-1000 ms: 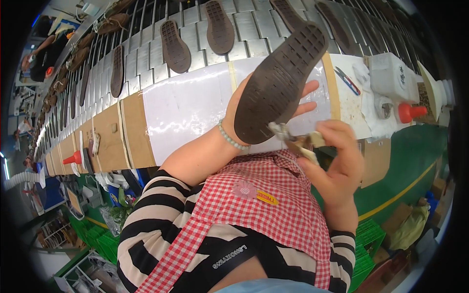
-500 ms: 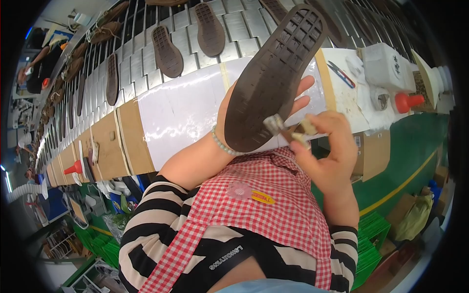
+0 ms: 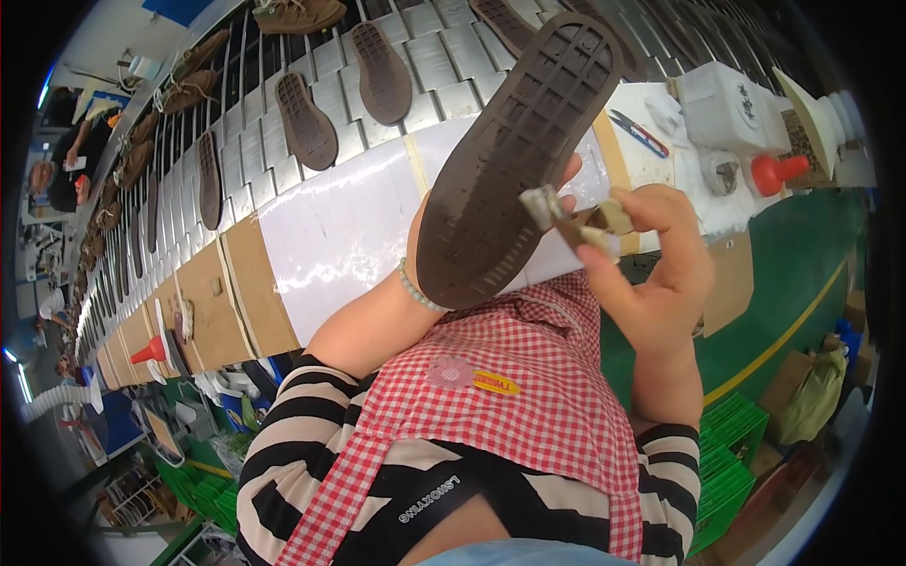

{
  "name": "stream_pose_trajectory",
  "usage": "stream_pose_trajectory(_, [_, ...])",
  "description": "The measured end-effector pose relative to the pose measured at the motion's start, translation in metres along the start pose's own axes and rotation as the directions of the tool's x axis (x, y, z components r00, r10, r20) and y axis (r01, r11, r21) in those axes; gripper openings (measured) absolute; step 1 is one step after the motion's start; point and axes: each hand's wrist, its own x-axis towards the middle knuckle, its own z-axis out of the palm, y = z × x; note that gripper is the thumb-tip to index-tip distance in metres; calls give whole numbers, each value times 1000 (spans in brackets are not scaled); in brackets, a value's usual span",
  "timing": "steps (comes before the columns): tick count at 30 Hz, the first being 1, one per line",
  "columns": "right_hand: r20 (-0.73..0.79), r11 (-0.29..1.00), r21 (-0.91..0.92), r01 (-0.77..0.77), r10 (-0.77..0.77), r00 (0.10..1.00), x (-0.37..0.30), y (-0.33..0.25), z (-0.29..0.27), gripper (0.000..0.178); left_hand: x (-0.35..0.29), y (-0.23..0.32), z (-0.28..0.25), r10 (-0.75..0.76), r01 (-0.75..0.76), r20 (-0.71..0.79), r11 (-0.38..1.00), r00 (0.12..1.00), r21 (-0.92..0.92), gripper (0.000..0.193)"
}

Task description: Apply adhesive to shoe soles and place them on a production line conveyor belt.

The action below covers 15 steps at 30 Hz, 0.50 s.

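Above the apron, left hand (image 3: 564, 179) holds sole (image 3: 514, 156).

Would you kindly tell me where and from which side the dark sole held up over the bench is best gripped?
Probably at the heel end, from underneath. The sole is tilted, tread facing the camera, and the left hand already supports it from behind. The right hand works a small brush at its edge, so that side is taken.

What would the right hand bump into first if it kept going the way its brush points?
Most likely the dark shoe sole that the left hand holds up. The right hand aims its small brush up-left, and the tip looks right at the sole's edge, though depth is unclear.
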Motion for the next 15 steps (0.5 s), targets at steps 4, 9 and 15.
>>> stream_pose_trajectory(4, [51, 1000, 23, 5, -6, 999, 2, 5, -2, 42, 1, -3, 16, 22, -31, 22, 817, 1000, 576, 49])
stream_pose_trajectory(9, [-9, 997, 66, 25, -24, 1000, 8, 4, -5, 43, -3, -11, -15, 69, -118, 117, 867, 991, 484, 47])
stream_pose_trajectory(15, [-96, 987, -153, 48, -63, 993, 13, 2, -5, 42, 0, -14, 33, 191, -17, -261, 836, 946, 548, 45])
